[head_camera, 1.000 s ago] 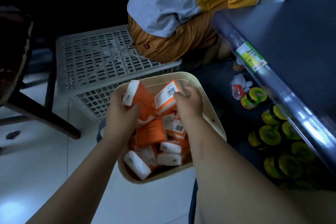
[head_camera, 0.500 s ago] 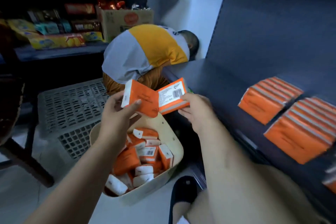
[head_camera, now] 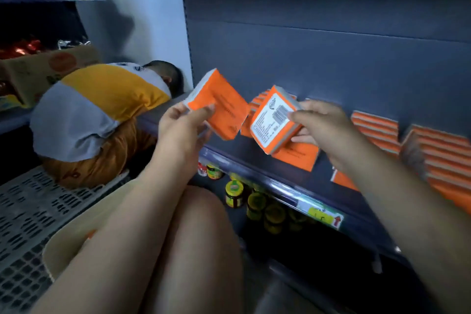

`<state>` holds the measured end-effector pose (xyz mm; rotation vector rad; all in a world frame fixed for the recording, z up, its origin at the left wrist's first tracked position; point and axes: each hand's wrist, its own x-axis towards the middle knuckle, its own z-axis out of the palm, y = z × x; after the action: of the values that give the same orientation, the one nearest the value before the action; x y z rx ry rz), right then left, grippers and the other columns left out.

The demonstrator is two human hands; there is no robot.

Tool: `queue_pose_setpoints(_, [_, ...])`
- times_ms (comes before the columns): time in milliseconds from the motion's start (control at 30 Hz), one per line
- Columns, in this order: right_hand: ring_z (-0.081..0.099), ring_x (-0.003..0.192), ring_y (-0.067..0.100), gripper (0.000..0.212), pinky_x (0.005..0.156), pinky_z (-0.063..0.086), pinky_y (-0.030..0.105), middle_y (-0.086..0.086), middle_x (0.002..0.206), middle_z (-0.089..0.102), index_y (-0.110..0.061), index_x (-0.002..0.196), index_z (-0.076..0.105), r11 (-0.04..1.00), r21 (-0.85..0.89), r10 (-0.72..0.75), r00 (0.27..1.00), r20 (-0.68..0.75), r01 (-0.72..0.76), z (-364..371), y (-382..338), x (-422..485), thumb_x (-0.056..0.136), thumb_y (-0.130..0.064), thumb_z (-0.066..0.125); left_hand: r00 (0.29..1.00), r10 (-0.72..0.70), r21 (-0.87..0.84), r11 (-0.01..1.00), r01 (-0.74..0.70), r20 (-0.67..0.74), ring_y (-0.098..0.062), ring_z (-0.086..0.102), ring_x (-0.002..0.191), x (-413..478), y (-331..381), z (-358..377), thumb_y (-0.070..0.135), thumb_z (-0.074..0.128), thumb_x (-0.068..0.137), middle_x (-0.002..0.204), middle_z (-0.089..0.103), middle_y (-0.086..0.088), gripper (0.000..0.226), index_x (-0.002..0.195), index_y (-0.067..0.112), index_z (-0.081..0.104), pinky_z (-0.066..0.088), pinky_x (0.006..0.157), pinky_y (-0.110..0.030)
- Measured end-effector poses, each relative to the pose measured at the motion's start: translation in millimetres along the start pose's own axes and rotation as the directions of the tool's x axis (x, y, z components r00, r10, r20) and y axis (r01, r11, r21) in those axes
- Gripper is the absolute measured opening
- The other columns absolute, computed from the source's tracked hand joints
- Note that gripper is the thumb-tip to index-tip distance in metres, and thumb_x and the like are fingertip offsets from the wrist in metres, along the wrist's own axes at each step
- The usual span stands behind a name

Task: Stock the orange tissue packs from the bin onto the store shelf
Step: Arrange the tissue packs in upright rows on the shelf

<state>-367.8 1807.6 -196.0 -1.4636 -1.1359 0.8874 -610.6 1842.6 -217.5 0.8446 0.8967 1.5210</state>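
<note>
Orange tissue packs point(head_camera: 219, 104), one pinched in each hand's fingers point(head_camera: 201, 112), hover before stacked packs point(head_camera: 374, 126) above jars point(head_camera: 234, 194).

At centre frame, the tissue pack point(head_camera: 219, 104) on the left is plain orange with a white edge and faint dark print. The tissue pack point(head_camera: 274, 120) to its right shows a white label panel with black text and a barcode, bordered in orange. At right, the stacked packs point(head_camera: 438, 158) make orange and pale stripes. The shelf point(head_camera: 280, 58) and its back panel are dark blue-grey; a yellow price tag point(head_camera: 322, 216) with a red arrow sits on its front edge. Below it, the jars point(head_camera: 234, 194) have yellow-green lids and dark bodies. At left, another person's shirt point(head_camera: 102, 104) is yellow and grey over mustard-brown shorts. The crate point(head_camera: 25, 224) at lower left is pale grey with dark slots, and the bin point(head_camera: 71, 242) is cream.
</note>
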Motion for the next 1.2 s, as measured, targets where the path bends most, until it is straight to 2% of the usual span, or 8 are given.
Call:
queue_pose_setpoints(167, [0.076,0.088,0.033,0.032,0.07,0.064,0.037,0.017,0.122,0.069,-0.023,0.129,0.061,0.987,0.162,0.017,0.995,-0.103,0.0,-49,23,-15,0.099,-0.013,0.066,0.986,0.077,0.099,0.991,-0.092,0.146,-0.022,0.067,0.082,19,-1,43,0.01,0.079,0.082,0.095,0.073,-0.006,0.028,0.105,0.015,0.064,0.056,0.071,-0.031])
queue_pose_setpoints(300, [0.076,0.074,0.023,0.033,0.066,0.063,0.034,0.016,0.111,0.067,-0.039,0.124,0.062,0.981,0.174,-0.067,0.988,-0.137,0.091,-64,36,-17,0.104,-0.012,0.059,0.961,0.115,0.403,0.89,-0.212,0.251,-0.017,0.073,0.082,31,-26,49,-0.002,0.077,0.086,0.096,0.076,-0.008,0.025,0.109,0.006,0.073,0.06,0.074,-0.032])
queue_pose_setpoints(433, [0.074,0.094,0.036,0.026,0.071,0.064,0.034,0.022,0.126,0.068,-0.025,0.102,0.079,0.96,0.278,0.002,0.987,-0.16,0.043,-70,36,-2,0.106,-0.014,0.056,0.924,0.06,0.62,0.725,-0.3,0.377,-0.011,0.07,0.078,53,-35,42,-0.001,0.08,0.085,0.105,0.074,-0.009,0.031,0.114,0.01,0.075,0.062,0.076,-0.036])
queue_pose_setpoints(600, [0.075,0.101,0.039,0.043,0.077,0.064,0.034,0.029,0.117,0.068,0.0,0.116,0.071,0.834,0.533,0.177,0.984,-0.016,-0.141,-72,28,11,0.088,0.019,0.045,0.918,0.068,0.705,0.619,-0.347,0.391,-0.015,0.066,0.076,77,-49,41,-0.002,0.081,0.083,0.106,0.072,-0.009,0.034,0.114,0.01,0.073,0.057,0.066,-0.029])
queue_pose_setpoints(733, [0.078,0.091,0.035,0.048,0.081,0.063,0.029,0.024,0.113,0.07,-0.006,0.122,0.067,0.89,0.436,0.148,0.989,-0.006,-0.131,-69,23,15,0.084,0.022,0.064,0.9,0.051,0.751,0.532,-0.392,0.433,0.007,0.062,0.066,88,-59,40,-0.006,0.079,0.081,0.089,0.07,0.005,0.032,0.107,0.012,0.074,0.053,0.067,-0.015])
queue_pose_setpoints(933, [0.07,0.061,0.023,0.03,0.054,0.054,0.028,0.008,0.101,0.078,-0.019,0.114,0.069,0.986,0.114,0.121,0.993,-0.019,-0.118,-59,17,10,0.092,-0.037,0.077,0.862,0.043,0.758,0.455,-0.467,0.505,0.012,0.062,0.076,94,-71,36,-0.007,0.076,0.081,0.101,0.074,-0.003,0.036,0.11,0.014,0.076,0.05,0.077,-0.01])
queue_pose_setpoints(1133, [0.072,0.064,0.027,0.031,0.057,0.055,0.03,0.012,0.084,0.079,-0.024,0.106,0.069,0.992,-0.009,0.124,0.992,0.01,-0.124,-61,19,11,0.091,-0.05,0.074,0.851,0.003,0.794,0.357,-0.492,0.525,-0.019,0.067,0.113,97,-78,40,0.029,0.064,0.069,0.114,0.074,0.012,0.046,0.107,0.051,0.075,0.055,0.099,-0.048])
queue_pose_setpoints(1200, [0.071,0.064,0.028,0.032,0.057,0.052,0.03,0.015,0.08,0.078,-0.024,0.105,0.067,0.991,-0.043,0.131,0.991,0.016,-0.13,-62,19,12,0.091,-0.052,0.072,0.826,0.028,0.781,0.307,-0.544,0.564,-0.027,0.064,0.116,110,-90,39,0.03,0.057,0.066,0.118,0.072,0.009,0.055,0.109,0.062,0.068,0.051,0.104,-0.052])
